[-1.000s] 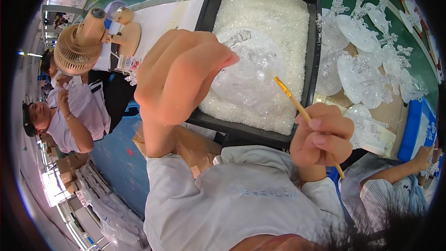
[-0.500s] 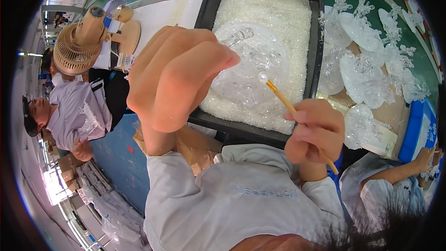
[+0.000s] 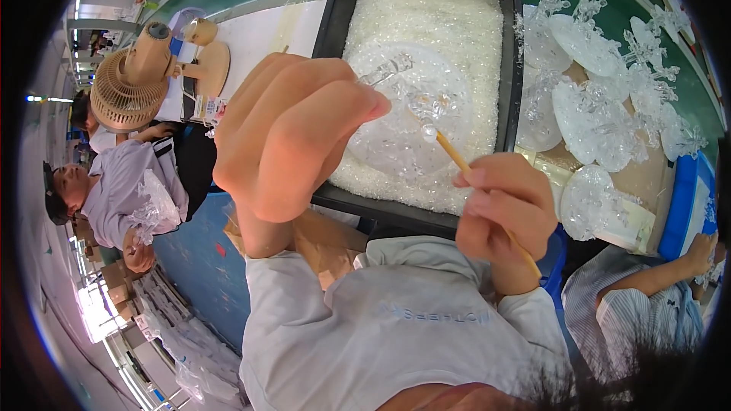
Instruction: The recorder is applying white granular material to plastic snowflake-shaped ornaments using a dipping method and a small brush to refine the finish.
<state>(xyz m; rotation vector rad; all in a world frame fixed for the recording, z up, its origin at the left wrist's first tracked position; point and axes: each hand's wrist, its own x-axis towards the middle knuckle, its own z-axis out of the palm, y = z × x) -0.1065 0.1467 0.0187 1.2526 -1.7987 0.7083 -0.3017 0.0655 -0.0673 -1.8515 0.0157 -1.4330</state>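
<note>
Black tray (image 3: 515, 68) of beads – stick (image 3: 457, 161) in right hand (image 3: 506, 217)

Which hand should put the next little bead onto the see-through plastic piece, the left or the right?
Probably the right hand. It grips the thin wooden stick, whose tip carries a small bead right at the clear plastic piece. The left hand is busy holding that piece up over the black tray.

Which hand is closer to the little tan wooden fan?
The left. The left hand is raised over the near-left corner of the black tray, just right of the tan wooden fan. The right hand, holding a thin wooden stick, is farther right.
</note>
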